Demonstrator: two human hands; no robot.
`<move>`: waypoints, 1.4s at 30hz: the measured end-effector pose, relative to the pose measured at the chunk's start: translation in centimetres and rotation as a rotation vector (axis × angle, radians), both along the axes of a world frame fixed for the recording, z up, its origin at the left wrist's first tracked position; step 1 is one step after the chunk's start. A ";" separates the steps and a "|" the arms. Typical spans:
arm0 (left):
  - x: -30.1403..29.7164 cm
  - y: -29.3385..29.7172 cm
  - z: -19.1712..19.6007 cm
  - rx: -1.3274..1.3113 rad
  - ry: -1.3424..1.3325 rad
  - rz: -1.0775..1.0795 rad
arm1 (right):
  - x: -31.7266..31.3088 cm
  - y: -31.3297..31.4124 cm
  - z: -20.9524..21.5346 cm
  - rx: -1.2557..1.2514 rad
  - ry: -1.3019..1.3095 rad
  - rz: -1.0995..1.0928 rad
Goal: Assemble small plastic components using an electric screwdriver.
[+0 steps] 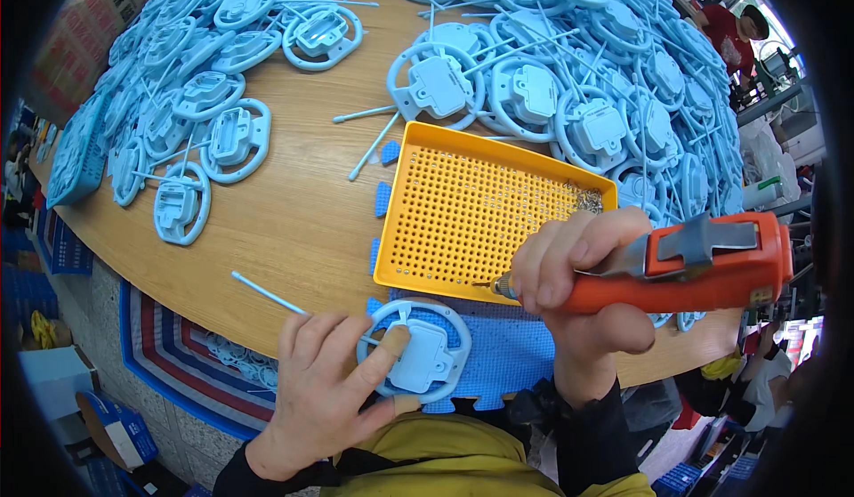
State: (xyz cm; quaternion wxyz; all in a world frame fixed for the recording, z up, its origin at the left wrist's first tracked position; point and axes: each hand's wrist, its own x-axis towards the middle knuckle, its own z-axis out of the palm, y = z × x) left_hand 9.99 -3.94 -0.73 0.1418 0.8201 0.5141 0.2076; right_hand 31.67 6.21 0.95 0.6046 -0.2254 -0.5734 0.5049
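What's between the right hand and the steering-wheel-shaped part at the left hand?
In the head view, a stretch of blue foam mat lies between the right hand and the light-blue steering-wheel-shaped part.

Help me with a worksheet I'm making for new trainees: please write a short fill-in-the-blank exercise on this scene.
1. The right hand holds an orange power tool, while the left hand touches a plastic part coloured light ____.
2. That part lies over a textured blue ____, at the person's edge of the wooden table.
3. Small metal pieces are bunched in the far ____ corner of the yellow tray.

Missing words: blue; mat; right.
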 end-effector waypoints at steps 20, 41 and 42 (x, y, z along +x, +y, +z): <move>3.7 -0.5 -1.3 -0.017 -0.224 0.112 | -1.8 -5.4 3.2 0.054 -0.001 0.055; 0.4 0.0 -0.8 0.019 -0.182 0.007 | -1.9 -4.6 3.2 -0.173 0.084 0.146; -0.8 0.0 -1.0 0.045 -0.163 0.012 | -1.2 -4.0 3.4 -0.037 0.064 0.050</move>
